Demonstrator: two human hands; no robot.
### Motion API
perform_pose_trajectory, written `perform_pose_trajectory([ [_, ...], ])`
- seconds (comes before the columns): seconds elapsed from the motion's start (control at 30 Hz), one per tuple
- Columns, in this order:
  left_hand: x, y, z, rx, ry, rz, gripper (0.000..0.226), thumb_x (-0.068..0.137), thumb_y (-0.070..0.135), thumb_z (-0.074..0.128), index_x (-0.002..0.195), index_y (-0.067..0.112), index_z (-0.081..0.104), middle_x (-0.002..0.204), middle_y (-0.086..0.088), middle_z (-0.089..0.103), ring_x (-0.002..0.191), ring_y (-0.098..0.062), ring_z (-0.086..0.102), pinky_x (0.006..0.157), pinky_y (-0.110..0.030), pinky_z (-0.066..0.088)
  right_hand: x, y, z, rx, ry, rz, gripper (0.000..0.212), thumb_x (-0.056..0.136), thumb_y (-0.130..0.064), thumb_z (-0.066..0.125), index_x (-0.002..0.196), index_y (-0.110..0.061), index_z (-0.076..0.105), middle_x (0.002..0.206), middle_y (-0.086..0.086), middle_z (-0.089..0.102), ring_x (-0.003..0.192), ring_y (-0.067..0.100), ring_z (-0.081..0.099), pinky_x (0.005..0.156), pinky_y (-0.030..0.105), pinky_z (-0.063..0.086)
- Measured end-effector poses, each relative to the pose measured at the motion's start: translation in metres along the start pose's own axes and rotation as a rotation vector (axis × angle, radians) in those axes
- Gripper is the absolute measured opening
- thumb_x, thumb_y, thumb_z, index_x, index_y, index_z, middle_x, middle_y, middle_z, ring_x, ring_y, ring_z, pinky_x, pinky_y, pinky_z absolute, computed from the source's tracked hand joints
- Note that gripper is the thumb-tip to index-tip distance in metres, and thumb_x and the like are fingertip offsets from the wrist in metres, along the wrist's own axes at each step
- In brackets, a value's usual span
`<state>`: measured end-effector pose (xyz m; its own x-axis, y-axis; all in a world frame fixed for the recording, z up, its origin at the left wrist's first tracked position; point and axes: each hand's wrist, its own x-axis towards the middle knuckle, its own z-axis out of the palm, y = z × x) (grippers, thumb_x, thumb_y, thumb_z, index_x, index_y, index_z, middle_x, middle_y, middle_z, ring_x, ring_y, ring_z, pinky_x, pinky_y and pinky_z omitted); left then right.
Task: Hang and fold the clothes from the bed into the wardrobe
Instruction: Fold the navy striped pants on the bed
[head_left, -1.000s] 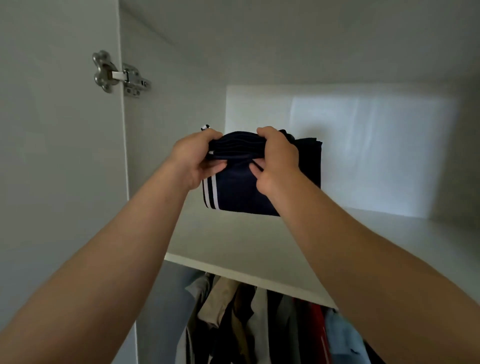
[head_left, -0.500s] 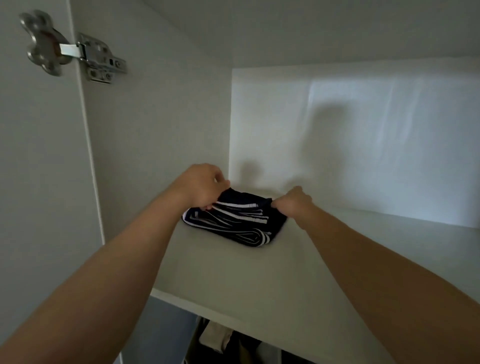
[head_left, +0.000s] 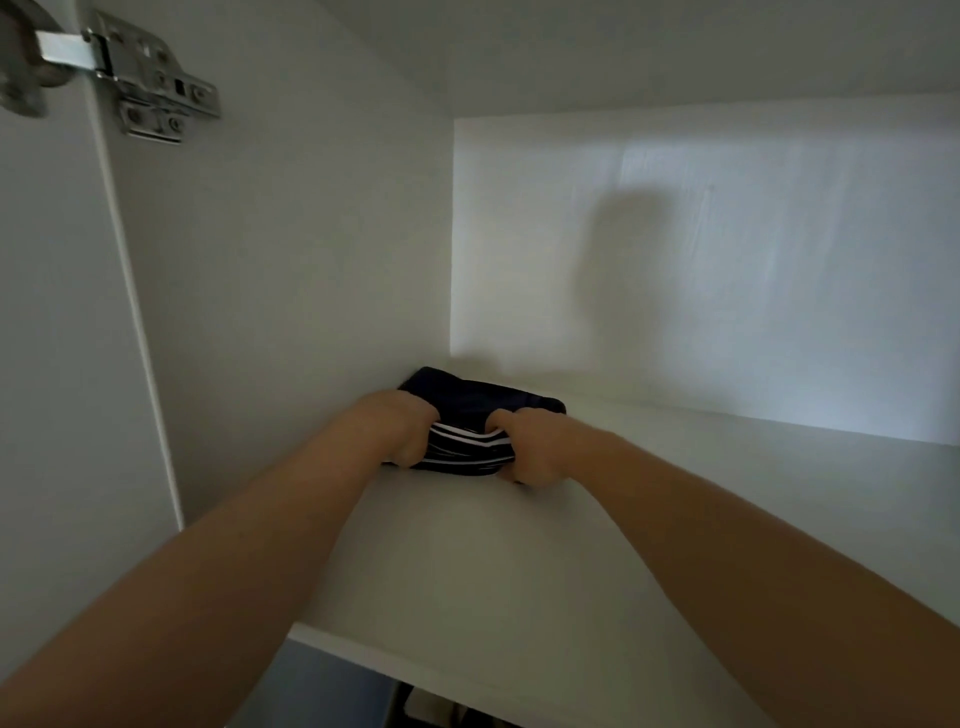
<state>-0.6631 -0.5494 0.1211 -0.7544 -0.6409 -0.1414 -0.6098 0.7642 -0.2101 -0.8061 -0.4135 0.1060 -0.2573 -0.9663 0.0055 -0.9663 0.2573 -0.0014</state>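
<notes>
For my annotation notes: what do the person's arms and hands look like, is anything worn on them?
Both forearms are bare as far as the frame shows: no sleeves, no watch or bracelet. The left hand and right hand wear no gloves.

Both bare forearms stretch forward from the lower corners, converging toward the middle; the left hand (head_left: 402, 431) is curled, fingers tucked round the left end of the folded garment (head_left: 467, 397); the right hand (head_left: 530, 449) grips its right end, knuckles toward the camera; the hands are near, not touching.
</notes>
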Motion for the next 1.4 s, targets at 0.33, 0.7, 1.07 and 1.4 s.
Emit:
perform_pose_trajectory([
  [0.33, -0.029, 0.016, -0.018, -0.09, -0.008, -0.048, 0.049, 0.093, 0.02, 0.067, 0.138, 0.01, 0.052, 0.137, -0.01, 0.057, 0.124, -0.024, 0.056, 0.104, -0.031, 0.046, -0.027, -0.009, -0.009, 0.017, -0.005, 0.039, 0.07, 0.093, -0.041, 0.064, 0.153, -0.023, 0.032, 0.132, 0.01, 0.048, 0.118, 0.03, 0.054, 0.103, 0.043, 0.047],
  [0.7, -0.125, 0.128, -0.013, -0.492, 0.468, 0.276, 0.042, 0.098, 0.012, 0.049, 0.139, 0.018, 0.056, 0.129, -0.007, 0.063, 0.113, -0.025, 0.061, 0.096, -0.038, 0.051, -0.176, -0.007, -0.036, 0.463, 0.559, 0.455, 0.03, 0.103, -0.027, 0.046, 0.101, -0.011, 0.071, 0.103, 0.003, 0.072, 0.093, 0.021, 0.067, 0.077, 0.032, 0.054],
  [1.07, -0.301, 0.288, 0.042, -0.922, 0.505, 1.165, 0.015, 0.09, 0.017, 0.067, 0.1, 0.027, 0.073, 0.09, 0.014, 0.072, 0.083, -0.009, 0.067, 0.075, -0.031, 0.054, -0.47, -0.125, 0.047, 0.472, 1.177, 1.152, 0.018, 0.1, -0.033, 0.056, 0.088, -0.024, 0.065, 0.078, -0.009, 0.07, 0.073, 0.011, 0.066, 0.067, 0.029, 0.05],
  [1.4, -0.597, 0.392, 0.118, -0.83, -0.122, 2.046, 0.013, 0.09, 0.02, 0.069, 0.092, 0.032, 0.074, 0.081, 0.026, 0.068, 0.078, 0.002, 0.064, 0.067, -0.008, 0.046, -0.726, -0.344, 0.108, 0.218, 1.563, 1.958, 0.019, 0.098, -0.043, 0.055, 0.088, -0.032, 0.066, 0.083, -0.017, 0.073, 0.079, 0.004, 0.069, 0.075, 0.031, 0.057],
])
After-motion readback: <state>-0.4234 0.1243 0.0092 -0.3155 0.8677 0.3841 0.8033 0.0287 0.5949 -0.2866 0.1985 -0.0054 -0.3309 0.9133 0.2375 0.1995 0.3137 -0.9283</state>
